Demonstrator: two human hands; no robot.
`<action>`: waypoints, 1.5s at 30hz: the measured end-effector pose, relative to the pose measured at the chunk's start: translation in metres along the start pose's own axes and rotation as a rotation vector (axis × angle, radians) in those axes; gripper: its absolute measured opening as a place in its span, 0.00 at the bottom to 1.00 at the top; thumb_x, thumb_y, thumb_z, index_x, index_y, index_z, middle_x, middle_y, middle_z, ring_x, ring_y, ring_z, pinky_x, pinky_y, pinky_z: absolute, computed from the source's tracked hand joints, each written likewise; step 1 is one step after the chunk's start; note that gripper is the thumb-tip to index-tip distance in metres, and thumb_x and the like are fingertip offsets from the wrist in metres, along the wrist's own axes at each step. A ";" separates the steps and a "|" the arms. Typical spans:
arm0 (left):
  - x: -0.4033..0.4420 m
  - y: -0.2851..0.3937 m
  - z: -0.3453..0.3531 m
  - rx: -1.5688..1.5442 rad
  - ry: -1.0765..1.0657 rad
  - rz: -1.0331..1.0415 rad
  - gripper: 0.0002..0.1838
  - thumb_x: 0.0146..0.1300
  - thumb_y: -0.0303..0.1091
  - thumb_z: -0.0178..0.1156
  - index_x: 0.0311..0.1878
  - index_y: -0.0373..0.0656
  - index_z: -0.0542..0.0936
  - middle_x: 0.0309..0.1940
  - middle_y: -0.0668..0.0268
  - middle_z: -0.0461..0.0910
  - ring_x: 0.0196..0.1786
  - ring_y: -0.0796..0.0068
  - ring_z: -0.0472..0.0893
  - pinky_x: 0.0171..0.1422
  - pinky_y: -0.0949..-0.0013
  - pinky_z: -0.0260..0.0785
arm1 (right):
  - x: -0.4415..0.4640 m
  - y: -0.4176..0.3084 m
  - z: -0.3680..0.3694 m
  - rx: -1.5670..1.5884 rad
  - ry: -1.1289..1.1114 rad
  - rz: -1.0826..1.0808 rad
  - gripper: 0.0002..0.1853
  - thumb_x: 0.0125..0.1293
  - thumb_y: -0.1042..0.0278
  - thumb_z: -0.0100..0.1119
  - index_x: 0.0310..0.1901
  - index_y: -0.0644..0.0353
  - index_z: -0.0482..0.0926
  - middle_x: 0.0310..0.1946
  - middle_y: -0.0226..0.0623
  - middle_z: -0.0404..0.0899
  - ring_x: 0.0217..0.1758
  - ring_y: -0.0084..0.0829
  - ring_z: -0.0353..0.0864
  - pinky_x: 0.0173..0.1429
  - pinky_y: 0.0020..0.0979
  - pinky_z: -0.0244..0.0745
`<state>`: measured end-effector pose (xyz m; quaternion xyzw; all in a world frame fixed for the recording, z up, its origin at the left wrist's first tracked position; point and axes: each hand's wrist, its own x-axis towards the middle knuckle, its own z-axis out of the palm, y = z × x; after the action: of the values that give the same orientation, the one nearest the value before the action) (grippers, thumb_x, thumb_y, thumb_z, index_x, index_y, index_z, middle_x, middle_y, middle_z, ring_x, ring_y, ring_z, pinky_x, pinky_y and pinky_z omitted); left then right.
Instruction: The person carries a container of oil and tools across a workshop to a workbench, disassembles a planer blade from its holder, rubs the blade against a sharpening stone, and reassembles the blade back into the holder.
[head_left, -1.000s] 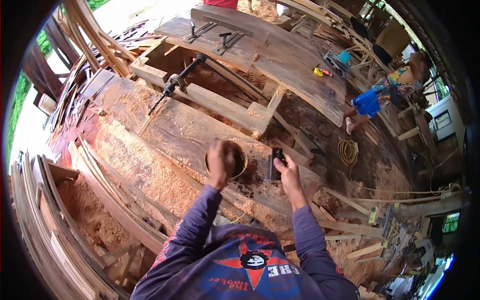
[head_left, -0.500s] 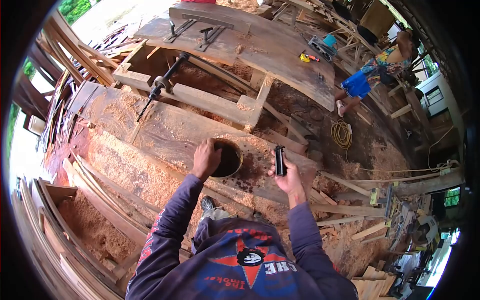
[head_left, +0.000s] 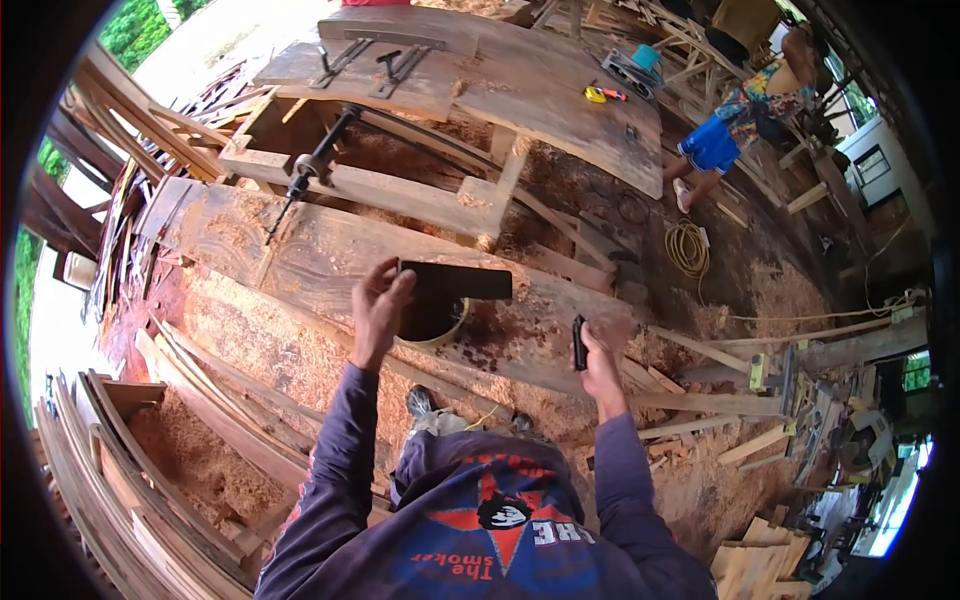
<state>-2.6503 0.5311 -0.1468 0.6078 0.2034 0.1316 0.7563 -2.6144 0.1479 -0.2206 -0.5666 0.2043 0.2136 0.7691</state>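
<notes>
My left hand (head_left: 376,312) pinches one end of a dark, flat rectangular strip (head_left: 462,281), perhaps abrasive sheet. The strip stretches to the right, over a round container with a pale rim (head_left: 450,335) and a dark inside. Part of that container is hidden by the strip and my fingers. Off to the right, my right hand (head_left: 603,370) is closed around a small black holder (head_left: 579,343), seen mostly edge-on. Dark wet spots (head_left: 500,335) mark the wooden board (head_left: 545,300) between the container and my right hand.
Beyond the board stands a wooden frame with a long drill bit (head_left: 285,210). Two metal clamps (head_left: 388,70), a yellow tape measure (head_left: 595,95) and a circular saw (head_left: 628,75) lie on the far bench. A person in blue shorts (head_left: 711,145) stands near a coiled yellow cord (head_left: 687,250).
My left hand has come up from the container's rim and now holds the dark strip above it. My right hand has moved slightly right and down, turning the black holder edge-on.
</notes>
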 end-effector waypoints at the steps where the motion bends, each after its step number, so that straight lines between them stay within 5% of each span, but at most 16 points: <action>1: -0.016 -0.014 0.017 0.021 -0.007 0.035 0.27 0.67 0.33 0.69 0.65 0.29 0.75 0.42 0.65 0.81 0.40 0.80 0.79 0.44 0.76 0.73 | 0.015 0.021 -0.023 -0.091 0.022 -0.015 0.13 0.76 0.51 0.58 0.40 0.51 0.80 0.27 0.23 0.75 0.23 0.19 0.71 0.26 0.28 0.65; 3: -0.046 -0.053 0.050 0.071 -0.002 0.061 0.27 0.67 0.33 0.69 0.64 0.30 0.75 0.42 0.67 0.79 0.42 0.81 0.77 0.46 0.77 0.71 | 0.016 0.034 -0.048 -0.280 0.136 -0.031 0.13 0.74 0.51 0.61 0.36 0.51 0.82 0.27 0.21 0.75 0.25 0.17 0.71 0.29 0.27 0.63; 7: -0.078 -0.133 0.094 0.222 0.057 -0.029 0.24 0.67 0.32 0.67 0.63 0.31 0.77 0.43 0.65 0.80 0.44 0.80 0.77 0.50 0.73 0.72 | 0.020 0.069 -0.100 -0.395 0.153 -0.031 0.17 0.72 0.51 0.63 0.45 0.60 0.83 0.32 0.25 0.79 0.35 0.20 0.75 0.38 0.29 0.67; 12: -0.084 -0.209 0.106 -0.048 0.103 -0.299 0.25 0.66 0.30 0.66 0.63 0.26 0.76 0.48 0.56 0.84 0.46 0.71 0.83 0.44 0.66 0.80 | 0.025 0.095 -0.132 -0.820 0.158 -0.176 0.25 0.67 0.49 0.66 0.51 0.65 0.78 0.40 0.47 0.84 0.44 0.40 0.83 0.50 0.39 0.76; 16: -0.081 -0.267 0.083 -0.130 0.121 -0.361 0.28 0.66 0.31 0.66 0.66 0.27 0.74 0.51 0.52 0.83 0.52 0.65 0.84 0.50 0.63 0.81 | 0.021 0.085 -0.122 -0.766 0.024 -0.212 0.22 0.71 0.51 0.62 0.51 0.64 0.75 0.36 0.42 0.82 0.40 0.35 0.81 0.46 0.38 0.76; 18: -0.083 -0.283 0.087 0.145 0.159 -0.153 0.29 0.67 0.35 0.66 0.65 0.25 0.74 0.54 0.50 0.83 0.54 0.63 0.83 0.60 0.65 0.76 | 0.022 0.081 -0.117 -0.619 -0.058 -0.151 0.19 0.73 0.53 0.61 0.50 0.63 0.76 0.33 0.35 0.80 0.35 0.28 0.78 0.41 0.35 0.74; 19: -0.090 -0.272 0.091 0.248 0.162 -0.070 0.28 0.67 0.36 0.67 0.65 0.29 0.76 0.58 0.49 0.82 0.57 0.60 0.82 0.67 0.66 0.69 | 0.016 0.068 -0.108 -0.554 -0.102 -0.099 0.17 0.74 0.55 0.60 0.48 0.63 0.76 0.32 0.30 0.78 0.33 0.24 0.75 0.37 0.32 0.72; 22: -0.102 -0.279 0.089 0.506 0.180 -0.057 0.26 0.65 0.35 0.67 0.65 0.35 0.78 0.59 0.49 0.81 0.58 0.57 0.82 0.67 0.63 0.70 | 0.025 0.073 -0.102 -0.430 -0.123 -0.132 0.15 0.75 0.59 0.59 0.51 0.65 0.78 0.38 0.28 0.80 0.40 0.21 0.75 0.46 0.27 0.72; 23: -0.106 -0.281 0.089 0.751 0.228 0.243 0.24 0.65 0.34 0.67 0.64 0.41 0.80 0.59 0.47 0.80 0.57 0.55 0.83 0.67 0.59 0.71 | 0.030 0.075 -0.097 -0.365 -0.153 -0.140 0.16 0.76 0.61 0.58 0.54 0.66 0.78 0.41 0.28 0.81 0.43 0.21 0.74 0.51 0.24 0.70; 26: -0.131 -0.250 0.110 0.854 0.314 0.144 0.21 0.66 0.33 0.66 0.62 0.41 0.81 0.59 0.47 0.80 0.54 0.57 0.84 0.63 0.57 0.75 | 0.026 0.067 -0.079 -0.250 -0.190 -0.124 0.17 0.77 0.61 0.57 0.55 0.67 0.78 0.42 0.29 0.81 0.44 0.20 0.75 0.52 0.24 0.71; 28: -0.149 -0.240 0.130 0.181 0.134 -0.211 0.21 0.68 0.38 0.68 0.60 0.36 0.82 0.55 0.51 0.84 0.53 0.66 0.85 0.56 0.64 0.79 | 0.019 0.064 -0.067 -0.308 -0.211 -0.158 0.17 0.78 0.60 0.57 0.57 0.66 0.78 0.43 0.30 0.82 0.45 0.20 0.76 0.53 0.25 0.72; 30: -0.165 -0.203 0.157 0.035 -0.082 -0.335 0.25 0.71 0.42 0.65 0.62 0.32 0.79 0.55 0.55 0.84 0.58 0.69 0.81 0.64 0.66 0.73 | 0.005 0.055 -0.049 -0.448 -0.201 -0.248 0.20 0.77 0.60 0.57 0.61 0.67 0.76 0.46 0.32 0.82 0.47 0.22 0.78 0.55 0.27 0.74; 32: -0.172 -0.189 0.176 -0.137 -0.062 -0.406 0.22 0.68 0.39 0.69 0.56 0.31 0.82 0.48 0.59 0.86 0.49 0.75 0.82 0.55 0.73 0.74 | -0.007 0.050 -0.034 -0.501 -0.172 -0.265 0.21 0.78 0.60 0.57 0.63 0.67 0.74 0.48 0.34 0.82 0.48 0.23 0.78 0.55 0.28 0.74; 37: -0.166 -0.177 0.174 -0.224 -0.081 -0.487 0.12 0.68 0.35 0.68 0.45 0.35 0.85 0.34 0.72 0.84 0.36 0.86 0.76 0.41 0.79 0.68 | -0.019 0.046 -0.018 -0.593 -0.139 -0.354 0.24 0.77 0.65 0.54 0.70 0.67 0.68 0.56 0.42 0.80 0.54 0.30 0.80 0.59 0.32 0.75; 45: -0.167 -0.189 0.162 -0.085 -0.089 -0.434 0.12 0.69 0.34 0.66 0.46 0.33 0.85 0.32 0.70 0.84 0.34 0.84 0.77 0.42 0.76 0.70 | -0.017 0.060 -0.020 -0.710 -0.169 -0.313 0.28 0.74 0.65 0.58 0.71 0.68 0.65 0.57 0.47 0.79 0.56 0.36 0.80 0.61 0.37 0.75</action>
<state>-2.7309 0.2735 -0.2769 0.5225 0.2900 -0.0527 0.8000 -2.6637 0.1433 -0.2638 -0.8019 -0.0351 0.1972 0.5629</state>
